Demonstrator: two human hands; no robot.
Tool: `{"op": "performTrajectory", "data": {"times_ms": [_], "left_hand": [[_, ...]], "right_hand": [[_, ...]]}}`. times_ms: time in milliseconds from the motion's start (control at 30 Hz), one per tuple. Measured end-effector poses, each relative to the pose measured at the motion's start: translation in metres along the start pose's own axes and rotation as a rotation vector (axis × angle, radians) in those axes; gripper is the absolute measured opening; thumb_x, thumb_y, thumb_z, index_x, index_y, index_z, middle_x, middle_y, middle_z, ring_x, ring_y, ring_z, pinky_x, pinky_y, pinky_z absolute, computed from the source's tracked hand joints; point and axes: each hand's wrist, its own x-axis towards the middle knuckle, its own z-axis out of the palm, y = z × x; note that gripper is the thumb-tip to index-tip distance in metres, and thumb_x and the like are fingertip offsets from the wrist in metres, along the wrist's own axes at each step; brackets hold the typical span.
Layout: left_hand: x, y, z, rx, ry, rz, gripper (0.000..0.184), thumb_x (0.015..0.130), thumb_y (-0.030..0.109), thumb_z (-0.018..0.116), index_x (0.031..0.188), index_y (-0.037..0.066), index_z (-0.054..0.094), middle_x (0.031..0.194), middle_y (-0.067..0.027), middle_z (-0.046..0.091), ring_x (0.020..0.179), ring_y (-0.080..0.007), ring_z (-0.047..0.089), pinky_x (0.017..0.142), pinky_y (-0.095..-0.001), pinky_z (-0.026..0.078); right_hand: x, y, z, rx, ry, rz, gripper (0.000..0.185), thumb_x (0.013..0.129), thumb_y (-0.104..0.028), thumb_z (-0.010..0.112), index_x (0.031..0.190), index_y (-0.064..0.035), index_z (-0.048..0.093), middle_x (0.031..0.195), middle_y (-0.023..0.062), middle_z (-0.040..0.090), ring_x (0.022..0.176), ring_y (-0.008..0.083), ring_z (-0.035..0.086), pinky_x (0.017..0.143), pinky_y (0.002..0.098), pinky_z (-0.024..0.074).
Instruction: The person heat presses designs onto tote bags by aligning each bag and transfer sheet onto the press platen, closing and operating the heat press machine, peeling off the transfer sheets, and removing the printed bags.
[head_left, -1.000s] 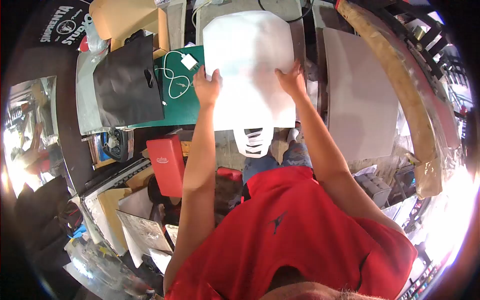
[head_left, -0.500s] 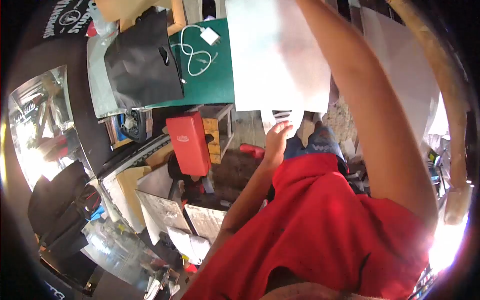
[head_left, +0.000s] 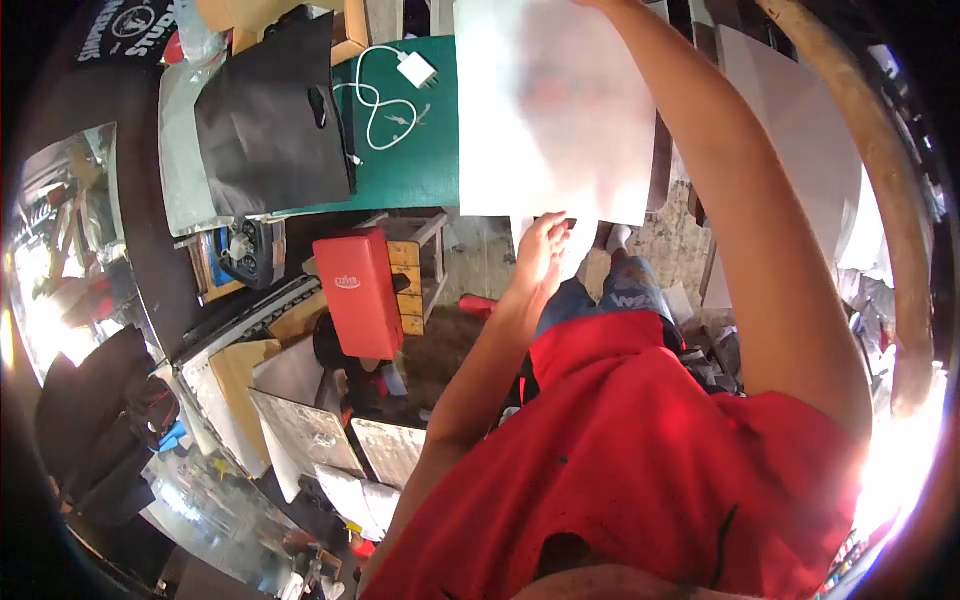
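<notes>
A large white sheet [head_left: 550, 130] lies over the green tabletop [head_left: 420, 185], its lower edge hanging toward me. Faint reddish marks show in its middle. Beneath that edge a narrower white flap [head_left: 580, 245] extends down in front of my legs. My left hand [head_left: 542, 250] is at this flap, palm turned up, fingers loosely bent and apart. Whether its fingertips touch the flap is unclear. My right arm reaches across the sheet's right side to its far end. Only the edge of my right hand [head_left: 592, 3] shows at the top of the view; its fingers are cut off.
On the green tabletop sit a white charger [head_left: 416, 69] with its cable and a black bag [head_left: 275, 125] with a handle hole. A red box [head_left: 355, 295] stands below, beside a wooden stool [head_left: 408, 285]. Boards [head_left: 305, 425] lean at lower left; a wooden pole [head_left: 880, 180] is at right.
My left hand has shifted slightly left and up, away from the flap's slotted part. The view has shifted a little, moving the objects at left slightly leftward. My right hand stays at the top edge.
</notes>
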Motion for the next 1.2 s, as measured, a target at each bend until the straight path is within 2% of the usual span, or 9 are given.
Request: {"op": "performTrajectory", "data": {"times_ms": [67,100,167,233,333,500,800,1033,1200], "left_hand": [[-0.024,-0.003,-0.004,0.101,0.161,-0.04,0.045,0.093,0.032,0.07,0.126,0.002,0.06,0.12,-0.0114,0.066,0.119,-0.0236,0.059,0.108,-0.0377,0.041],[-0.031,0.003,0.005,0.106,0.151,-0.04,0.045,0.093,0.032,0.07,0.126,0.002,0.06,0.12,-0.0114,0.066,0.119,-0.0236,0.059,0.108,-0.0377,0.041],[-0.052,0.023,0.037,0.386,0.141,0.399,0.03,0.095,0.009,0.067,0.123,0.003,0.059,0.118,-0.006,0.065,0.115,-0.0242,0.061,0.101,-0.0366,0.047],[-0.028,0.071,0.055,0.97,0.012,0.934,0.028,0.091,0.002,0.067,0.119,0.004,0.062,0.116,-0.016,0.066,0.112,-0.0327,0.063,0.099,-0.0408,0.049],[0.063,0.127,0.079,1.501,0.157,1.48,0.034,0.086,0.0,0.063,0.119,0.005,0.063,0.144,-0.0262,0.052,0.131,-0.0502,0.047,0.111,-0.0531,0.041],[0.138,0.154,0.044,1.991,0.35,1.335,0.064,0.098,0.052,0.059,0.151,0.018,0.051,0.164,-0.0218,0.031,0.154,-0.0482,0.018,0.116,-0.0775,0.011],[0.139,0.154,0.049,2.163,0.43,1.193,0.067,0.106,0.053,0.039,0.162,0.018,0.03,0.17,-0.0187,0.016,0.156,-0.0462,0.01,0.119,-0.0736,0.007],[0.132,0.145,0.083,2.35,0.555,0.953,0.072,0.098,0.04,0.056,0.161,0.013,0.033,0.17,-0.0207,0.014,0.156,-0.0485,0.007,0.122,-0.0694,0.003],[0.146,0.094,0.1,2.186,0.13,1.376,0.068,0.097,0.039,0.062,0.158,0.015,0.041,0.168,-0.0235,0.02,0.153,-0.0505,0.017,0.117,-0.0754,0.011]], "right_hand": [[-0.022,-0.013,-0.01,-0.243,0.591,0.004,0.058,0.093,-0.05,0.065,0.121,0.0009,0.069,0.123,0.0253,0.068,0.12,0.0396,0.063,0.105,0.0456,0.0488],[-0.047,-0.03,-0.03,-0.251,0.597,0.01,0.058,0.093,-0.05,0.065,0.121,0.0009,0.069,0.123,0.0253,0.068,0.12,0.0396,0.063,0.105,0.0456,0.0488],[-0.117,-0.067,-0.064,-0.103,0.824,-0.049,0.053,0.092,-0.045,0.066,0.114,0.0033,0.072,0.114,0.0239,0.071,0.111,0.0346,0.068,0.098,0.0441,0.0531],[-0.176,-0.087,-0.041,0.035,0.482,0.113,0.075,0.085,-0.048,0.074,0.149,-0.0166,0.051,0.158,0.0225,0.039,0.147,0.0494,0.03,0.118,0.0678,0.0234],[-0.216,-0.1,-0.013,0.008,0.351,0.133,0.076,0.089,-0.055,0.068,0.155,-0.0256,0.045,0.164,0.0217,0.029,0.151,0.0541,0.019,0.114,0.079,0.0137],[-0.219,-0.089,0.022,0.04,0.274,0.066,0.085,0.089,-0.071,0.058,0.16,-0.0284,0.037,0.169,0.0207,0.018,0.154,0.0536,0.011,0.113,0.0802,0.0079],[-0.215,-0.092,0.018,0.07,0.227,0.096,0.09,0.089,-0.074,0.055,0.162,-0.0294,0.03,0.17,0.0219,0.013,0.154,0.0528,0.01,0.117,0.0757,0.0063],[-0.249,-0.123,-0.026,-0.058,0.087,0.255,0.076,0.099,-0.061,0.048,0.162,-0.0215,0.031,0.171,0.0212,0.007,0.156,0.0476,-0.003,0.119,0.0737,0.0009],[-0.389,-0.124,-0.115,0.441,-0.423,0.038,0.058,0.1,-0.055,0.053,0.134,-0.0095,0.061,0.129,0.023,0.064,0.119,0.0416,0.06,0.104,0.0524,0.0461]]}}
